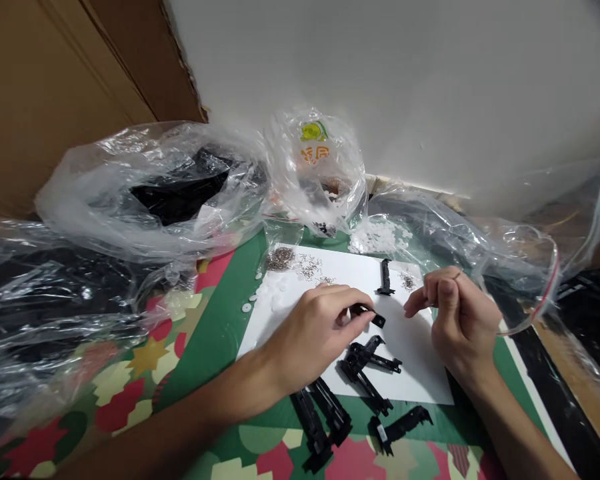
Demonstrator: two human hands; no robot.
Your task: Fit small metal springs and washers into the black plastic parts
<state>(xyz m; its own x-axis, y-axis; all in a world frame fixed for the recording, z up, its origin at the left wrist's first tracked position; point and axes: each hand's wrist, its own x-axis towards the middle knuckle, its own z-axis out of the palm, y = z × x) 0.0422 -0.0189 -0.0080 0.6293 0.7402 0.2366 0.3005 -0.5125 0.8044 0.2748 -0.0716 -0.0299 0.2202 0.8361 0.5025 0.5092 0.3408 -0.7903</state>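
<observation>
Black plastic part point(378, 320) juts from the left grip point(321, 320)

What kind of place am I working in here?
Likely a makeshift worktable for fiddly handwork, though whether home or workshop is unclear: black plastic parts and tiny metal pieces lie on a white sheet, with clear plastic bags around it.

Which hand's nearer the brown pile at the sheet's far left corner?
Left. The left hand is nearer the camera and right of the brown pile, holding a black part. The right hand is farther, over the sheet's right edge.
</observation>
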